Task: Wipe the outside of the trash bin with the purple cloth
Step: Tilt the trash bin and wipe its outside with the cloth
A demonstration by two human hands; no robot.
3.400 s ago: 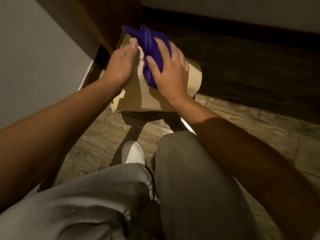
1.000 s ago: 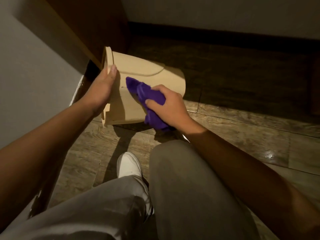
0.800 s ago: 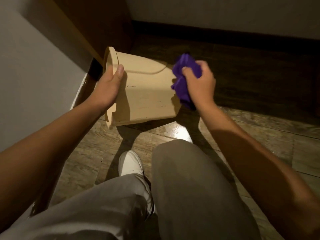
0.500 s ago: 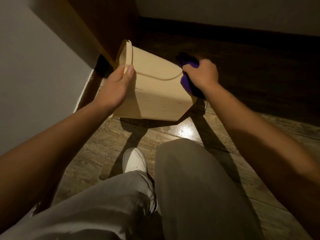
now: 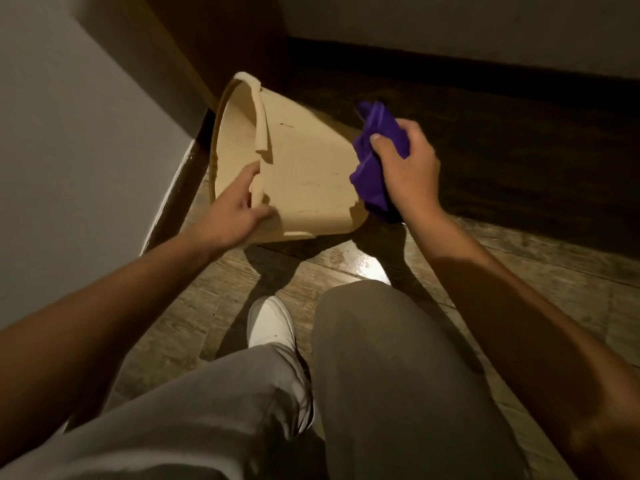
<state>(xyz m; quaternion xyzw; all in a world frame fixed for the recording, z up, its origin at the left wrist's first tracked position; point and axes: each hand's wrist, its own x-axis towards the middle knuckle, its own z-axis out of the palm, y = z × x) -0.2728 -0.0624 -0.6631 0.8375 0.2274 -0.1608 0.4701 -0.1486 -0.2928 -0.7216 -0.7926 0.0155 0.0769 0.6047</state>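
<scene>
Your tipped beige plastic trash bin (image 5: pixel 304 174) lies lengthwise from nine to three o'clock: left hand (image 5: pixel 231 213) pinching its rim, right hand (image 5: pixel 407 171) clutching the bunched purple cloth (image 5: pixel 375 161) against its base.

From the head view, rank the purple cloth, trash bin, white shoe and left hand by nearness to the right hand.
1. purple cloth, bunched in the right hand itself.
2. trash bin, tipped on its side, just left of the cloth.
3. left hand, gripping the bin's rim at the far left end.
4. white shoe, on the floor near the knees.
</scene>
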